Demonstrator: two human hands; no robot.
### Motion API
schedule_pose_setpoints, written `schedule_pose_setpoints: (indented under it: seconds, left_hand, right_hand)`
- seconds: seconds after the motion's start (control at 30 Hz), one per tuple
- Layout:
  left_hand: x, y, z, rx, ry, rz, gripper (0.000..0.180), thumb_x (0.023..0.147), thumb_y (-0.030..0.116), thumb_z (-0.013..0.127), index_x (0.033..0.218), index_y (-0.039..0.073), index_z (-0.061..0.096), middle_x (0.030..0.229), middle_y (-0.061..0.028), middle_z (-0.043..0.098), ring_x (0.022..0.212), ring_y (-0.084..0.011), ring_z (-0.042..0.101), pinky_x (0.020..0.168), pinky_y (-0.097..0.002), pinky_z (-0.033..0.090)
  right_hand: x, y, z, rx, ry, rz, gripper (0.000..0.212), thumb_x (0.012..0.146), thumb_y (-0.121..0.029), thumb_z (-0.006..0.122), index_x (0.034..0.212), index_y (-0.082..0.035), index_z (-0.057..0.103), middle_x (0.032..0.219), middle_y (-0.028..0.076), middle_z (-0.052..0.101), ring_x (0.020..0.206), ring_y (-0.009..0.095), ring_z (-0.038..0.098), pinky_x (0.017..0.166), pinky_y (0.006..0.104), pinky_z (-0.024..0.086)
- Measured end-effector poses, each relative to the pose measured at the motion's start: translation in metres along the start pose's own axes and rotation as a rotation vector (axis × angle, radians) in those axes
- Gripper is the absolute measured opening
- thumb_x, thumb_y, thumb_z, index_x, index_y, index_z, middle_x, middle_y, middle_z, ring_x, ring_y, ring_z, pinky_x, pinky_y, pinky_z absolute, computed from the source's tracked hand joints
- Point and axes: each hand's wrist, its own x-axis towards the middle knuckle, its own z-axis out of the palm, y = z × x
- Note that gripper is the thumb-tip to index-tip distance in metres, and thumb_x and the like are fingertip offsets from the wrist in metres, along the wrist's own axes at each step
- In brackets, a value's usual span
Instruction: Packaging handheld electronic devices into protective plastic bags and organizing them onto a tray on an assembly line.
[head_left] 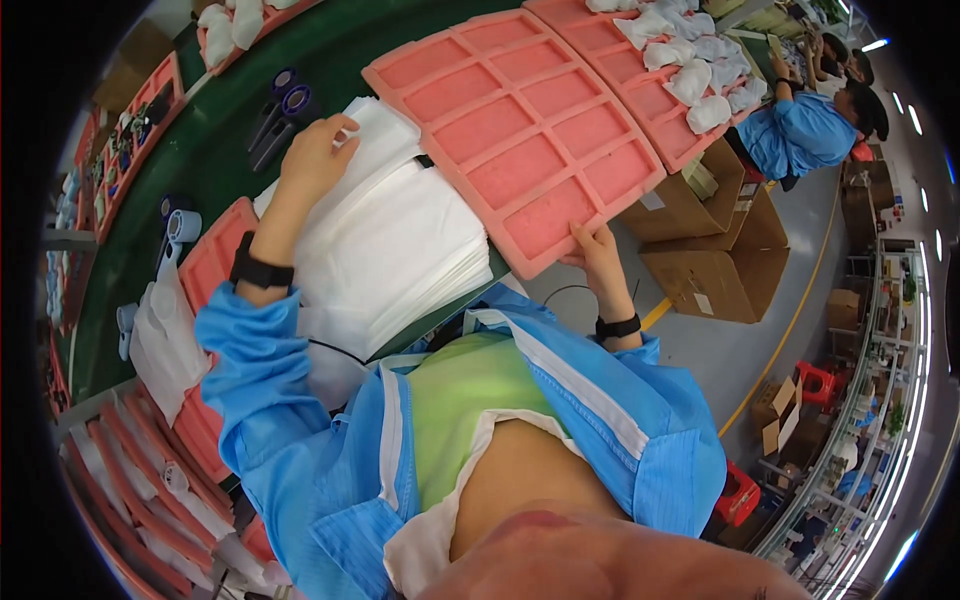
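Dimly, at the far left, a parts tray is curving into the dark rim, its small pieces too blurred for naming. Below, stacked trays are running out of view, white layers showing between them. A cloudy bag is covering part of a pink side tray, and my sleeve is hiding more of it. Dark handled devices are lying on the green table, just beyond my left hand. That hand is resting over the white sheets, fingers half curled; I cannot tell whether the tips are pinching one, and the hand and forearm are masking some of the pile. Right of the sheets, the pink grid tray is lying tilted across the view, overlapping their edge. My right hand is gripping its near corner, thumb on top, the other fingers partly hidden beneath. Beyond, cardboard boxes are standing on the floor, partly blocked by the trays, and a co-worker in blue is sitting partly cut off by wrapped goods.
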Motion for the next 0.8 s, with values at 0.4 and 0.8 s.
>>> schedule_pose_setpoints:
  seconds: [0.4, 0.8]
  left_hand:
    - [0.020, -0.027, 0.037, -0.026, -0.031, -0.128, 0.028, 0.088, 0.034, 0.064, 0.100, 0.008, 0.063, 0.092, -0.0068, 0.064, 0.084, -0.0221, 0.062, 0.072, -0.0347, 0.049]
    - [0.006, 0.087, -0.121, -0.521, 0.198, -0.132, 0.018, 0.095, 0.012, 0.057, 0.108, 0.001, 0.061, 0.087, -0.0017, 0.062, 0.075, -0.0078, 0.057, 0.068, -0.0216, 0.048]
  right_hand:
    - [-0.018, -0.265, -0.078, -0.618, 0.861, -0.982, 0.013, 0.092, -0.015, 0.063, 0.092, -0.002, 0.067, 0.073, 0.003, 0.061, 0.060, 0.009, 0.053, 0.054, 0.0219, 0.042]
    - [-0.025, -0.096, 0.260, -1.045, -1.331, -0.965, 0.042, 0.079, -0.034, 0.073, 0.102, 0.000, 0.060, 0.096, 0.015, 0.061, 0.086, 0.033, 0.064, 0.068, 0.0411, 0.053]
